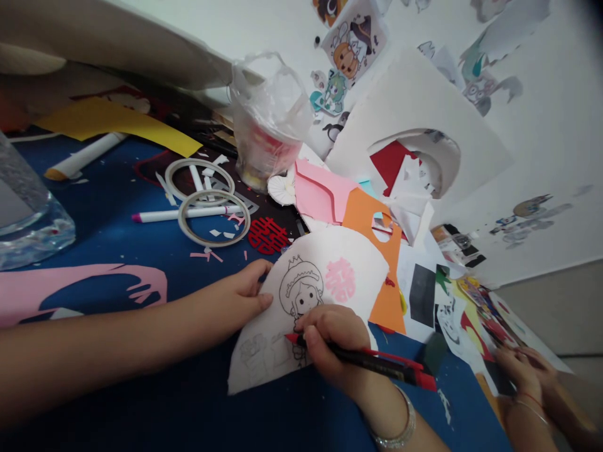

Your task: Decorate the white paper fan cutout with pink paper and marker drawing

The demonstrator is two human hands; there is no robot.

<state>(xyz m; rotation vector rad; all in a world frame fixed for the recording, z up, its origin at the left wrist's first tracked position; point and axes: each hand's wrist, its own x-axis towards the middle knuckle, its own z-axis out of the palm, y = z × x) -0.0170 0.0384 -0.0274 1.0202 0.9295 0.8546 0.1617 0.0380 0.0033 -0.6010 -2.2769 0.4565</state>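
Observation:
A white fan-shaped paper [358, 251] lies on the blue table, with a crowned figure in black outline, fainter lines at its lower left and a pink cut-out character [340, 279] at its upper right. My left hand [249, 292] holds the paper's left edge between thumb and fingers. My right hand [332, 339] grips a black and red pen [381, 364], its red tip over the lower part of the drawing. Above the paper lies a red cut-out character [267, 236].
Two tape rings [214, 242], a white marker [162, 215] and paper scraps lie at the left, near a clear bottle [32, 220]. Behind are a bagged cup [268, 144], pink paper [315, 188] and orange paper [393, 301]. Another person's hands [522, 370] are at the right.

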